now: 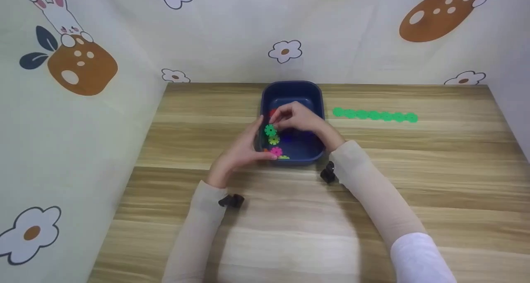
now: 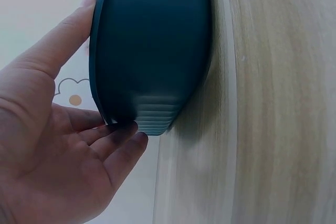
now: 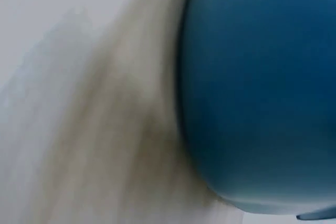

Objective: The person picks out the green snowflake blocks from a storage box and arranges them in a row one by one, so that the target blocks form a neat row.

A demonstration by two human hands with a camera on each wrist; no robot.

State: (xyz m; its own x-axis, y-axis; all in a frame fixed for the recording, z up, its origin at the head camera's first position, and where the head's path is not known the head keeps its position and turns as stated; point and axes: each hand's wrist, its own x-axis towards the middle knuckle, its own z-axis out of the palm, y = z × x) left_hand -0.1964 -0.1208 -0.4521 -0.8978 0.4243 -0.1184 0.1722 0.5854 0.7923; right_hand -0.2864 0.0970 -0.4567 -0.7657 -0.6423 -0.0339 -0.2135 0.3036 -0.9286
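Observation:
A dark blue plastic bin (image 1: 304,149) stands at the back of the wooden table. My left hand (image 1: 240,149) holds its left side, thumb over the near rim and fingers against the outer wall; the left wrist view shows those fingertips at a ribbed patch (image 2: 156,114). Inside the bin, my right hand (image 1: 299,116) pinches a green notched disc (image 1: 270,130) at its upper edge. Close to that disc lie a yellow-green disc (image 1: 273,140), a pink disc (image 1: 276,151) and a partly covered red piece (image 1: 273,113). The right wrist view shows just the bin's outer wall, no fingers.
Right of the bin, a straight row of several green discs (image 1: 374,115) lies on the wooden tabletop (image 1: 439,171). Behind the table rises a cream cloth backdrop (image 1: 232,39) printed with flowers and rabbits; it also covers the left and right sides.

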